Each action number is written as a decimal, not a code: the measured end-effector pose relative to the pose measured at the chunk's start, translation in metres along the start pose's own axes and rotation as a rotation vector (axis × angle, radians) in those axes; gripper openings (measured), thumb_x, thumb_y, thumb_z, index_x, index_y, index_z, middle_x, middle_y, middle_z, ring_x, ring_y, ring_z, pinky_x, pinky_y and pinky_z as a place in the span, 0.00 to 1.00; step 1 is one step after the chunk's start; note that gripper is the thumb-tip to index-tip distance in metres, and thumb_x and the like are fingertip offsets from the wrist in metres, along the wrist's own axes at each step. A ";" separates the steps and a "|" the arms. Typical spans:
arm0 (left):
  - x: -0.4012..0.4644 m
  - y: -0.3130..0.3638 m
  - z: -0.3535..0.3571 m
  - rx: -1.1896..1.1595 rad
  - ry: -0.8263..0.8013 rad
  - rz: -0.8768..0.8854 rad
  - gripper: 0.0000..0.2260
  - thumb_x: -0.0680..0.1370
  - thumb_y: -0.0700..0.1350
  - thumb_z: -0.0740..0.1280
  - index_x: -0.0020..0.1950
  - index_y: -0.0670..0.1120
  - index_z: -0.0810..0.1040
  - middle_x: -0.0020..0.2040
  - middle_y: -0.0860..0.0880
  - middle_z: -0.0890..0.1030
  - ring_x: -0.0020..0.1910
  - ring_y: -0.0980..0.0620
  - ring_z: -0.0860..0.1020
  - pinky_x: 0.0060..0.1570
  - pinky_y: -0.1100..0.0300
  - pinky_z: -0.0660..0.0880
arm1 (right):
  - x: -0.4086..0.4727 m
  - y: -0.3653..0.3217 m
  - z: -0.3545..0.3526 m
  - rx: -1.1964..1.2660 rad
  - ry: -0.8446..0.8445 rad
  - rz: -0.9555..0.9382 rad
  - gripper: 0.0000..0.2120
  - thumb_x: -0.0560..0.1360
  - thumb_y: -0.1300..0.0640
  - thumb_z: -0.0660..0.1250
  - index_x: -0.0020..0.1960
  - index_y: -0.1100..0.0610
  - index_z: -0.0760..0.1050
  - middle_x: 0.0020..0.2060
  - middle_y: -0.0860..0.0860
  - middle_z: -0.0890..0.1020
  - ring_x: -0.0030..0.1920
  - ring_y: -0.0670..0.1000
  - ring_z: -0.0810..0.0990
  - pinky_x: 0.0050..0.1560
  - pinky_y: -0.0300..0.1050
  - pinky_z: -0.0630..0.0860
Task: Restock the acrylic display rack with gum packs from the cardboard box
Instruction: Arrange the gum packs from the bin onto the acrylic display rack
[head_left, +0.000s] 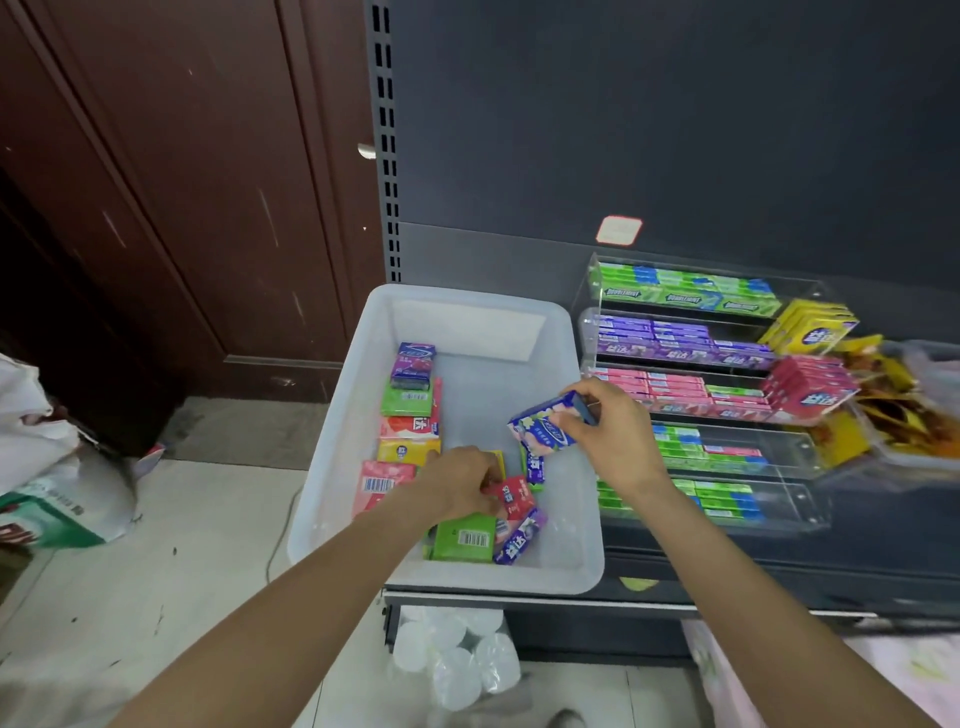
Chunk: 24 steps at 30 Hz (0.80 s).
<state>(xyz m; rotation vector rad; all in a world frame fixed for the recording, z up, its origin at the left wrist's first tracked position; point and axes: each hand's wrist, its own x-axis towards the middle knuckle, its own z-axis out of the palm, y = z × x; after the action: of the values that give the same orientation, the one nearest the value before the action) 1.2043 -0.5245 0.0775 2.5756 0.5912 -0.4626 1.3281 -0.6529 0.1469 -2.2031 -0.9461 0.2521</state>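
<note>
Your right hand (608, 431) grips a blue gum pack (548, 426); your left hand (462, 483) pinches a red pack (514, 496) in the bin (332, 447). Next, carry them to the rack (795, 452).

Centre of frame: a translucent white bin (566, 332) holds loose gum packs (410, 400). The left hand (462, 486) reaches among them, touching a red pack (514, 496). The right hand (608, 423) pinches a blue-and-pink pack (545, 428) above the bin. At right, the acrylic rack (800, 452) carries tiered rows of gum.
</note>
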 end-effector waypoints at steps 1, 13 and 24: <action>0.001 0.002 0.001 -0.017 -0.004 -0.022 0.19 0.71 0.54 0.71 0.59 0.48 0.75 0.57 0.48 0.77 0.58 0.47 0.74 0.58 0.52 0.65 | 0.000 0.001 0.000 -0.006 0.002 -0.002 0.08 0.73 0.58 0.71 0.50 0.60 0.77 0.43 0.54 0.81 0.43 0.51 0.77 0.37 0.38 0.68; 0.004 0.013 -0.008 -0.549 0.065 -0.222 0.05 0.72 0.39 0.69 0.45 0.40 0.83 0.40 0.44 0.80 0.38 0.51 0.76 0.39 0.62 0.71 | -0.014 -0.002 -0.025 0.270 0.030 0.057 0.06 0.75 0.60 0.67 0.49 0.53 0.72 0.41 0.51 0.80 0.42 0.46 0.80 0.42 0.46 0.78; 0.008 0.047 -0.027 -0.607 0.437 -0.353 0.08 0.74 0.39 0.66 0.48 0.47 0.83 0.49 0.47 0.84 0.46 0.49 0.82 0.49 0.58 0.78 | -0.012 0.018 -0.064 0.337 0.049 0.045 0.06 0.76 0.60 0.67 0.52 0.58 0.74 0.44 0.49 0.80 0.47 0.47 0.79 0.44 0.42 0.78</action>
<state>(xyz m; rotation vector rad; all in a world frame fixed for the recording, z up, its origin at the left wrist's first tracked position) 1.2399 -0.5462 0.1136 1.9841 1.1447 0.1737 1.3571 -0.7043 0.1800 -1.9126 -0.7657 0.3497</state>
